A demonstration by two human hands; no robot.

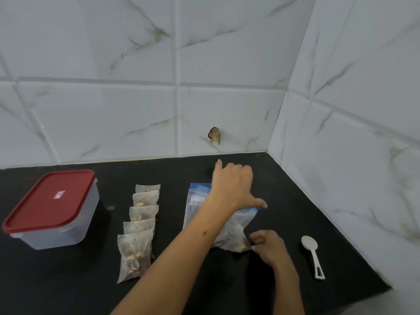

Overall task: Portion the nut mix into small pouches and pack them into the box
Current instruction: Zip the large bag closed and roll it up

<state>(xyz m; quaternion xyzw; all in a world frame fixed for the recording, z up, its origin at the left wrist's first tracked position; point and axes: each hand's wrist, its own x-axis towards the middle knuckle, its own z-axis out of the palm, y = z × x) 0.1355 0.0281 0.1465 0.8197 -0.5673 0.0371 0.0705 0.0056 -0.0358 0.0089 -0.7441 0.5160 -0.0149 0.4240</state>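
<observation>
Right hand [269, 247]: fingers curled, pinching the near corner of the large zip bag [231, 233] of nut mix. Left hand [234, 185]: fingers loosely bent, thumb spread wide, holding nothing, above the bag's far blue-striped edge. Bag lies flat on the black counter [181, 280]. Left of the bag: five filled pouches [138, 233] in an overlapping row. Further left: box [53, 210], red lid on. Right of the bag: white spoon [312, 253].

Black counter [284, 196]; white wall tiles [136, 64] with grey-brown marble veining; translucent box [56, 233] with red lid [50, 198]; clear bag [234, 233] with blue strip; white spoon [312, 251].
</observation>
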